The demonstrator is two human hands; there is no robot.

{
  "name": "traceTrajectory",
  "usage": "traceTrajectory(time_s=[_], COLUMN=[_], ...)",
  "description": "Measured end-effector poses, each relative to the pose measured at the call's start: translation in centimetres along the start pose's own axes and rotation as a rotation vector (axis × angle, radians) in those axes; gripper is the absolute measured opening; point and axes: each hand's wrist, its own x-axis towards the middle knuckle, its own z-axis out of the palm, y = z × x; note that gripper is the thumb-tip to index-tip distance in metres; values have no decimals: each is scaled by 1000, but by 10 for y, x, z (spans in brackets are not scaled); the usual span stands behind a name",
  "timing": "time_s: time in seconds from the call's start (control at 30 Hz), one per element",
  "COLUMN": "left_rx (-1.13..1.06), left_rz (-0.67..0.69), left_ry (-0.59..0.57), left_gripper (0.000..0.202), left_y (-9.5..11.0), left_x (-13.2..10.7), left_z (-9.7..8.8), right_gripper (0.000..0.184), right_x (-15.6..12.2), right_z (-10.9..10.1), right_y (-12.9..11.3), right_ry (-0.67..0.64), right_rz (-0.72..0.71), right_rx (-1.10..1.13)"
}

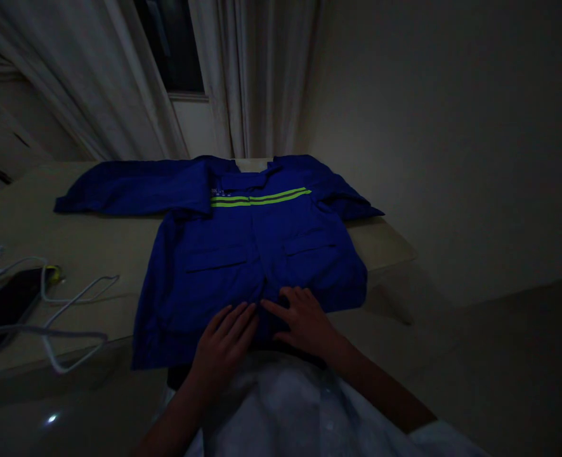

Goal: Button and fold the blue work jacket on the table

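A blue work jacket [219,241] lies front up on the table, with yellow-green and grey stripes across its chest and two flap pockets below. Its lower edge hangs over the table's near side. My left hand [227,336] rests on the cloth by the bottom hem, fingers stretched out and slightly apart. Just to its right, my right hand [304,320] touches the hem near the front opening, index finger extended and thumb apart. Neither hand visibly grips the fabric. One sleeve [138,187] reaches left across the table; the other [352,200] bends toward the right edge.
On the table [110,244] at the left lie a dark phone [12,304], a white cable [78,298] and a small yellow item [54,274]. Curtains [266,76] hang behind the table, and a plain wall [452,139] stands on the right. The room is dim.
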Motion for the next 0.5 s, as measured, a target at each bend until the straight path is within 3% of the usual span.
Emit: traceTrajectory(time_s=[0.13, 0.2, 0.37, 0.5], left_rx=[-129, -172, -182, -133], left_rz=[-322, -388, -87, -39], left_ry=[100, 122, 19, -42], left_gripper=[34, 30, 34, 34], left_y=[-11, -11, 3, 13], left_x=[8, 12, 12, 1], left_z=[2, -1, -3, 2], right_gripper=[46, 39, 80, 62], right_x=[-2, -3, -8, -10], right_z=[14, 16, 26, 31], right_y=[5, 8, 3, 5], right_ry=[102, 156, 166, 213], right_rz=[36, 80, 50, 96], right_rx=[-3, 53, 51, 62])
